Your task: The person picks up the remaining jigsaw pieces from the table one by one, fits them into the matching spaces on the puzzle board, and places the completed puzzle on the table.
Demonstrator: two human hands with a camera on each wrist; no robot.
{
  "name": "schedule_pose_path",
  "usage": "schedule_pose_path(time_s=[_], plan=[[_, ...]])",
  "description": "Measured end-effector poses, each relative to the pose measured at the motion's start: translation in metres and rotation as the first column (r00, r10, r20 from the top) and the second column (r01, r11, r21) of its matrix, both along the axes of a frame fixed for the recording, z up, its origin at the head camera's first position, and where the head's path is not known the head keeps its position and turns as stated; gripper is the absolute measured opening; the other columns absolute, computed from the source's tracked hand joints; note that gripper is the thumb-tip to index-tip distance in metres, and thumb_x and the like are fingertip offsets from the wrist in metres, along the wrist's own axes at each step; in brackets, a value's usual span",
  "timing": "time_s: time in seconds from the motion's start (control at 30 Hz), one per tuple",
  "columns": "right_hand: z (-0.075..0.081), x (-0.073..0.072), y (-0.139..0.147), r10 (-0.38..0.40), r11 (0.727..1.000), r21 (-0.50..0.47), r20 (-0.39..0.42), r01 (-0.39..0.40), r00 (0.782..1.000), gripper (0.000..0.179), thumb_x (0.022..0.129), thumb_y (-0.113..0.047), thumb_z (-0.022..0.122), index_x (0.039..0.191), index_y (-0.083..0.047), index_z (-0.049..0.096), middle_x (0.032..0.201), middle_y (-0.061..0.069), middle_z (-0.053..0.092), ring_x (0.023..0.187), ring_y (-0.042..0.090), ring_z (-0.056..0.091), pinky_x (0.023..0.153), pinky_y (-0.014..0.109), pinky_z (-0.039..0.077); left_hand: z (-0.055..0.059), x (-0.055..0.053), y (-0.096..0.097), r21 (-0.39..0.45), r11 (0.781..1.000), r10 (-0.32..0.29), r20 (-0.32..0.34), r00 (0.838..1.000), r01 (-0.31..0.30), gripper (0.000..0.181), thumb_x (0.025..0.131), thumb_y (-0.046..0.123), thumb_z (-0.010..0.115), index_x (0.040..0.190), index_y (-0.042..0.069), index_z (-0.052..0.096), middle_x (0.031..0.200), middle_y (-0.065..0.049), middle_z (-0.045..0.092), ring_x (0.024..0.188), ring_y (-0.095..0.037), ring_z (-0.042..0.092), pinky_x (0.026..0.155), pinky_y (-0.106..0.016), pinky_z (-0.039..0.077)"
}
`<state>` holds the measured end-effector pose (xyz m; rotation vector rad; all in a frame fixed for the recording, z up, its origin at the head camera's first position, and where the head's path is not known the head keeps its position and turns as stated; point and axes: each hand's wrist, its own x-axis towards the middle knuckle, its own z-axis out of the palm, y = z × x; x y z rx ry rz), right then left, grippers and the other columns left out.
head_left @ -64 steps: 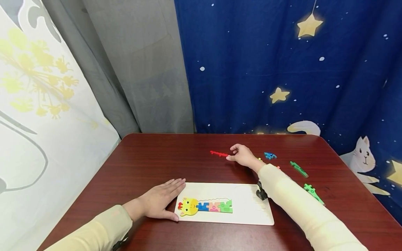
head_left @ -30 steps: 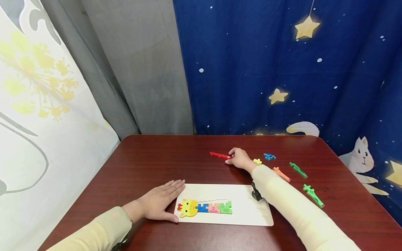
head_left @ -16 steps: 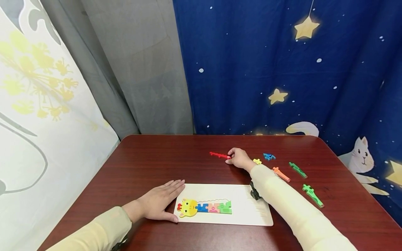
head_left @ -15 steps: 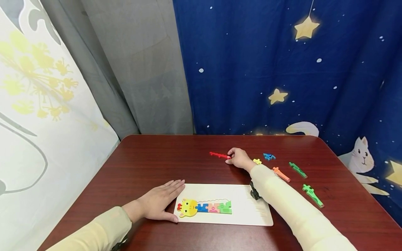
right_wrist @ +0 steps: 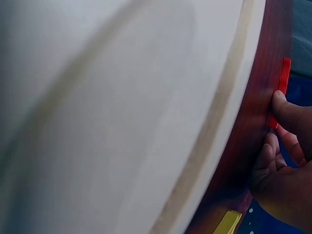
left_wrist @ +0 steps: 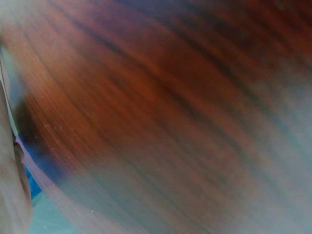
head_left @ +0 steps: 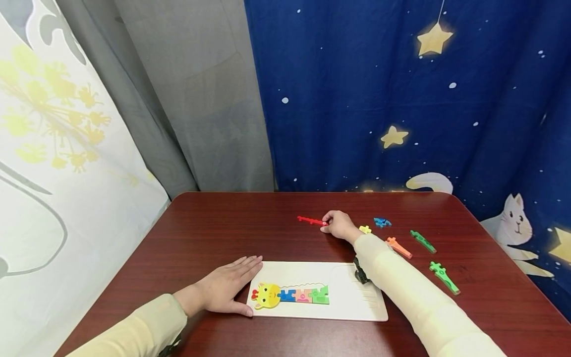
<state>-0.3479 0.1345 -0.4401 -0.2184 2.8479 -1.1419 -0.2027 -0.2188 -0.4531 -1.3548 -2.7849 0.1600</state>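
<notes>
A thin red piece [head_left: 311, 220] with small bumps along one edge sits toward the far side of the dark wood-grain table [head_left: 223, 228], beyond the board and roughly level with its middle. The right hand [head_left: 340, 225] pinches its right-hand end between thumb and finger, the rest of the strip projecting leftward; in the right wrist view the thumb presses on the red surface and other fingers curl in below. Whether the strip is lifted off the wood cannot be told.

Nearer the person lies a pale puzzle board [head_left: 285, 271]. Set on it in a joined row are a yellow giraffe head [head_left: 267, 296] at the left, then a blue block [head_left: 288, 296], a pink block [head_left: 304, 296] and a green block [head_left: 320, 295]. A scalloped outline runs along the far side of the blocks.

The left hand [head_left: 225, 286] rests at the board's left end, grasping nothing, fingers extended to the far corner and thumb stretched to the near one.

To the right, loose on the table, are a yellow piece [head_left: 365, 229] close to the right wrist, a blue piece [head_left: 382, 222], an orange piece [head_left: 399, 247] beside the sleeve [head_left: 415, 292], a dark green piece [head_left: 423, 241] and a light green piece [head_left: 444, 277]. A starry blue curtain [head_left: 330, 99] hangs behind.
</notes>
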Motion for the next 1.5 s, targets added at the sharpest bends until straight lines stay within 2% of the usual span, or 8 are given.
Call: schedule_pose_path(time_s=[0.5, 0.77, 1.07, 1.3, 1.5], plan=[[-0.0013, 0.0017, 0.0004, -0.005, 1.000, 0.002, -0.019, 0.005, 1.000, 0.016, 0.083, -0.012, 0.078, 0.091, -0.005, 0.066, 0.079, 0.005, 0.057, 0.073, 0.021, 0.050, 0.066, 0.030, 0.043, -0.0007, 0.0003, 0.0005, -0.006, 1.000, 0.006, 0.019, 1.000, -0.005, 0.108, 0.082, 0.083, 0.035, 0.155, 0.004, 0.020, 0.160, -0.009, 0.019, 0.145, -0.022, 0.019, 0.116, -0.038, 0.021], [-0.0038, -0.0011, 0.0040, -0.004, 1.000, -0.024, -0.016, 0.003, 1.000, 0.016, 0.083, -0.013, 0.078, 0.091, -0.005, 0.066, 0.080, 0.005, 0.058, 0.072, 0.021, 0.051, 0.066, 0.031, 0.043, 0.0000, -0.0002, 0.0005, -0.009, 1.000, 0.006, 0.017, 1.000, -0.006, 0.109, 0.082, 0.083, 0.035, 0.155, 0.004, 0.020, 0.160, -0.009, 0.019, 0.145, -0.021, 0.019, 0.116, -0.037, 0.020], [-0.0027, -0.0010, 0.0058, 0.004, 0.999, -0.049, -0.031, -0.005, 1.000, 0.016, 0.082, -0.010, 0.078, 0.093, -0.003, 0.067, 0.083, 0.004, 0.062, 0.078, 0.019, 0.055, 0.073, 0.032, 0.047, 0.0014, -0.0001, 0.0015, -0.004, 1.000, 0.000, 0.008, 1.000, 0.000, 0.109, 0.082, 0.083, 0.035, 0.154, 0.004, 0.021, 0.160, -0.010, 0.020, 0.145, -0.022, 0.019, 0.116, -0.037, 0.020], [-0.0035, -0.0009, 0.0063, 0.005, 0.998, -0.065, -0.028, -0.007, 1.000, 0.017, 0.082, -0.010, 0.078, 0.093, -0.004, 0.067, 0.082, 0.004, 0.061, 0.077, 0.019, 0.055, 0.073, 0.031, 0.046, 0.0007, 0.0005, 0.0009, -0.011, 1.000, 0.016, 0.028, 0.999, -0.015, 0.109, 0.081, 0.084, 0.035, 0.155, 0.005, 0.019, 0.160, -0.008, 0.019, 0.145, -0.021, 0.019, 0.116, -0.038, 0.021], [-0.0021, -0.0001, 0.0058, 0.003, 0.996, -0.091, -0.023, -0.005, 1.000, 0.017, 0.083, -0.009, 0.078, 0.096, -0.004, 0.067, 0.084, 0.004, 0.061, 0.078, 0.019, 0.054, 0.073, 0.032, 0.047, -0.0001, 0.0001, 0.0002, -0.016, 1.000, 0.014, 0.017, 1.000, -0.014, 0.109, 0.081, 0.084, 0.034, 0.155, 0.005, 0.019, 0.160, -0.009, 0.019, 0.145, -0.021, 0.019, 0.116, -0.037, 0.021]])
